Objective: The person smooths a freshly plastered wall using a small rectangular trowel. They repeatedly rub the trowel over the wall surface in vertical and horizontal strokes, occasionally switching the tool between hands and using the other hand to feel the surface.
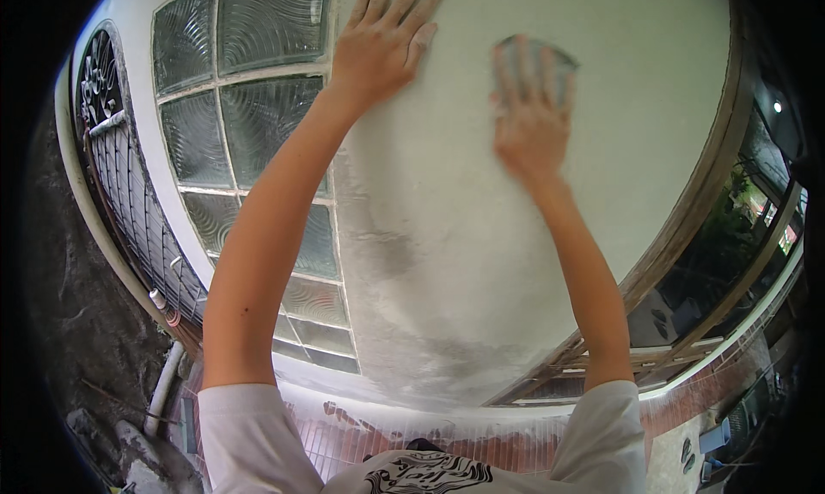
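Note:
My left hand lies flat on the pale painted wall, fingers stretched out and spread, just right of the glass blocks. It holds nothing. Farther right, my right hand presses a dark grey sheet of sandpaper flat against the wall. Motion blurs this hand; the sheet's edge shows beyond and between its fingers, while the palm covers the rest. Grey, worn patches mark the wall's lower part, below and between my arms.
A glass-block window with pale joints fills the wall's left side. Beyond it stand a dark metal gate and a broom. Wooden window framing borders the right. Whitish dust covers part of the red tiled floor.

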The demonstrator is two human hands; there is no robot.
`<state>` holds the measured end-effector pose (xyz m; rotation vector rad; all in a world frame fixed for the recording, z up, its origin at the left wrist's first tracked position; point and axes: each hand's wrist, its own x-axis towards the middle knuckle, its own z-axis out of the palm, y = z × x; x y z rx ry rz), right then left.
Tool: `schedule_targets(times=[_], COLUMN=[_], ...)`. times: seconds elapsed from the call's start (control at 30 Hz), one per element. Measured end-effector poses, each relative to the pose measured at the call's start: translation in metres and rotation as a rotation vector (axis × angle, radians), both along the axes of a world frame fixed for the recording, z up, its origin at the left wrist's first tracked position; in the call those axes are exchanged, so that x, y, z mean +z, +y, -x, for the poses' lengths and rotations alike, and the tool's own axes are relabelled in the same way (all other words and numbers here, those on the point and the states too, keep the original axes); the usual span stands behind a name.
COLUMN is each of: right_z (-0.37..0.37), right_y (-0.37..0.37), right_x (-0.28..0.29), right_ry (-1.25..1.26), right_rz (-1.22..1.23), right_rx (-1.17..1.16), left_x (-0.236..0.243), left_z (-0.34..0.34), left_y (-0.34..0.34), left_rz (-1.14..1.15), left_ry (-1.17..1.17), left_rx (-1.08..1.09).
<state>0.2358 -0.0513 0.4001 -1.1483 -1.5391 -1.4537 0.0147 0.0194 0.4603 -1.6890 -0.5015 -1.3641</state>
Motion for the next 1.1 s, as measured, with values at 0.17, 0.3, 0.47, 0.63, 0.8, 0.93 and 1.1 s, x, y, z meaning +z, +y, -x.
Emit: schedule_targets(times=[0.17,0.3,0.47,0.63,0.8,0.93,1.1], right_z=[-0.017,-0.034,0.021,0.109,0.074,0.014,0.033], right_y=[-0.018,-0.020,0.011,0.046,0.026,-0.003,0.014], right_x=[-0.037,-0.001,0.068,0.058,0.020,0.027,0.041], right_ry=[-0.133,-0.026,-0.133,-0.580,-0.643,-0.533,-0.298], right_rz=[0.140,-0.033,-0.126,0.047,0.248,0.202,0.021], right_rx=[0.003,-0.046,-0.096,0.002,0.152,0.078,0.048], left_x=[-0.022,-0.061,-0.131,-0.213,-0.260,-0.296,-0.334], left_z=[-0.003,-0.009,-0.049,-0.063,-0.015,0.012,-0.015], left_y=[0.006,0.008,-0.014,-0.032,-0.018,-0.012,-0.011], left_rz=[-0.002,0.051,0.215,0.251,0.250,0.327,0.321], left_ry=[-0.075,-0.102,-0.086,0.152,0.203,0.181,-0.074], left_rx=[-0.109,-0.095,-0.151,-0.075,0.057,0.036,0.052])
